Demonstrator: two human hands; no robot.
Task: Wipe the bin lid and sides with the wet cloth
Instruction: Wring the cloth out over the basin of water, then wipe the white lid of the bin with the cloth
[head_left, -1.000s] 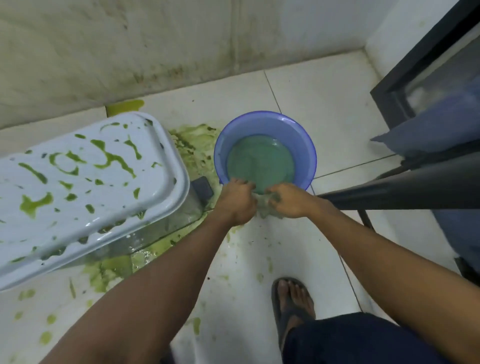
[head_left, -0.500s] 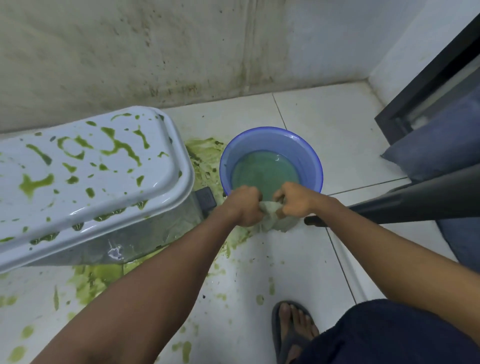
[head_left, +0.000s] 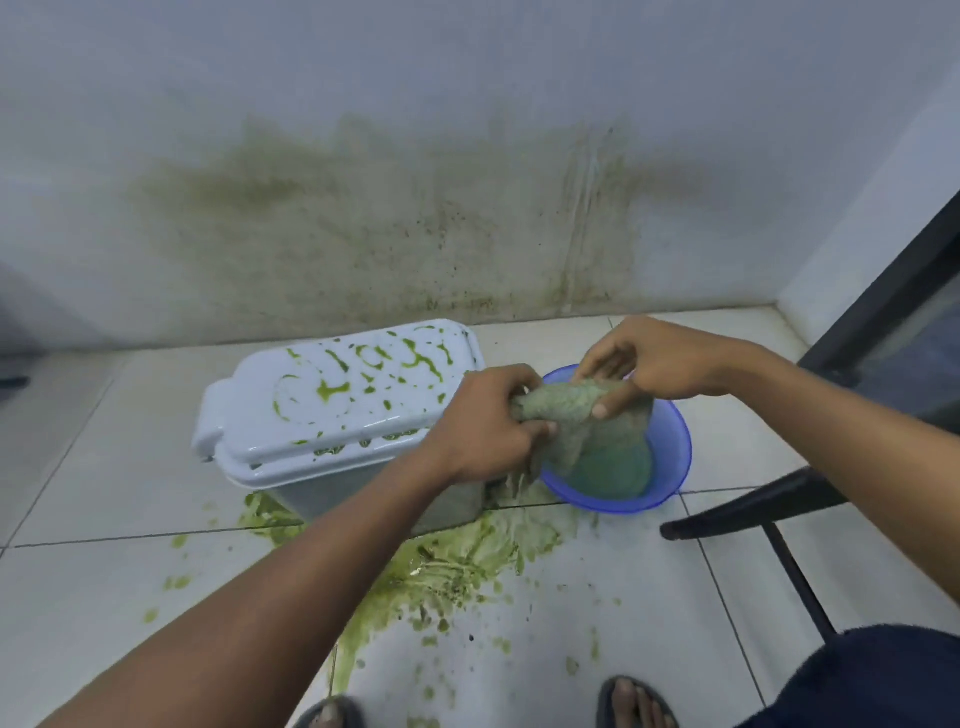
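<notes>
Tiled floor (head_left: 130, 597), green-smeared. Left hand (head_left: 485, 421) and right hand (head_left: 649, 366) both grip the wet cloth (head_left: 571, 410) (dripping) over the blue basin (head_left: 675, 462), right of the bin lid (head_left: 332, 395).

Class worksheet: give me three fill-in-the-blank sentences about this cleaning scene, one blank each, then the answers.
The left hand and the right hand both grip a wet ____.
The basin below them is ____ in colour.
The bin lid is spattered with ____ stains.
Missing words: cloth, blue, green.
</notes>
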